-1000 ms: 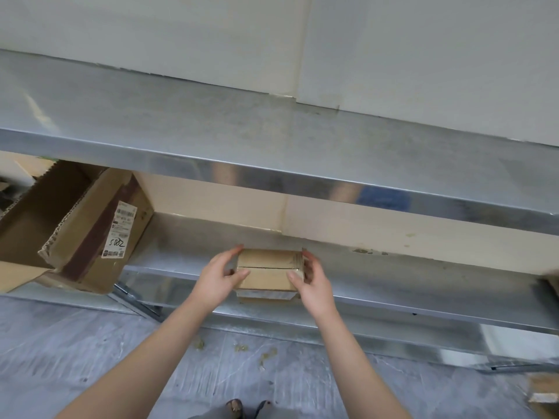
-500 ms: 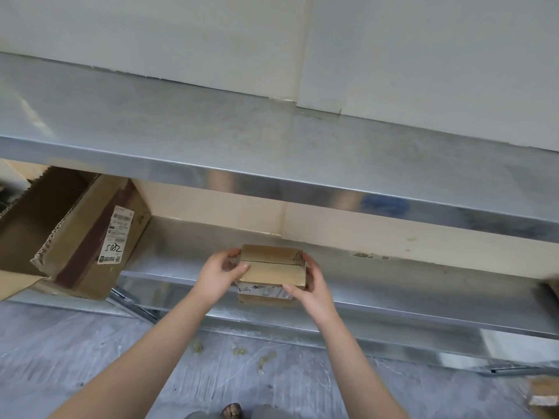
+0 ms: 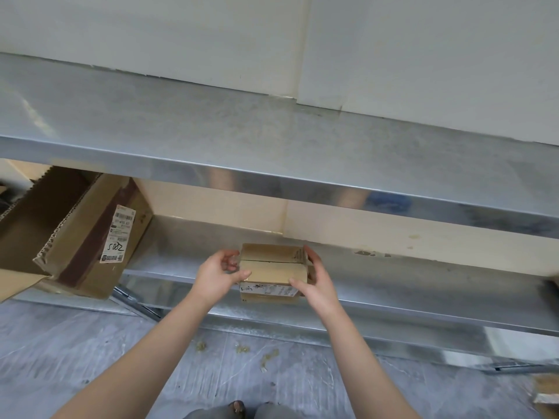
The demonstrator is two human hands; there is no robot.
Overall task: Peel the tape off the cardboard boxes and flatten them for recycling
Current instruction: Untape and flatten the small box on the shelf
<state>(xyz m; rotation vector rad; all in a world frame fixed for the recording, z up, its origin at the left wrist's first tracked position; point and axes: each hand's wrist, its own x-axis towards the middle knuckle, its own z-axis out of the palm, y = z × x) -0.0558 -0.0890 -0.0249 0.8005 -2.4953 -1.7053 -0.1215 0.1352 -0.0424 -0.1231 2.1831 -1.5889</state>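
A small brown cardboard box with a seam across its top and a white label on its near face is held in front of the lower metal shelf. My left hand grips its left end, thumb on the top near edge. My right hand clasps its right end, fingers wrapped around the side. Whether tape runs along the seam is unclear.
A large open cardboard box with a shipping label leans at the left end of the lower shelf. The upper steel shelf runs across above. Another piece of cardboard lies on the grey floor at bottom right.
The small box has tilted slightly toward me, showing more of its labelled near face. My left thumb has shifted onto the top near edge; both hands stay on the box.
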